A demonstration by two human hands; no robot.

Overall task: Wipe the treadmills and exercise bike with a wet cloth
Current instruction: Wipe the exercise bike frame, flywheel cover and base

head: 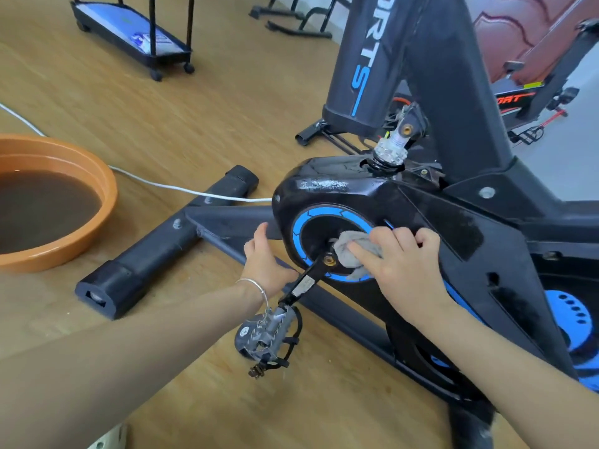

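Observation:
A black exercise bike (453,215) with blue trim fills the right half of the head view. My right hand (402,267) presses a grey wet cloth (356,251) against the blue-ringed crank disc, close to the crank axle, with a finger stretched over the cloth. My left hand (264,257) rests on the bike's lower frame bar beside the crank arm, fingers relaxed. The crank arm runs down-left to a metal pedal (267,332) hanging just above the floor.
An orange basin (107,189) of brown water sits on the wooden floor at left. A white cable (155,183) runs across the floor to the bike. The bike's black stabiliser foot (155,251) lies between basin and hands. A small treadmill (129,30) stands at the back, another bike (518,95) far right.

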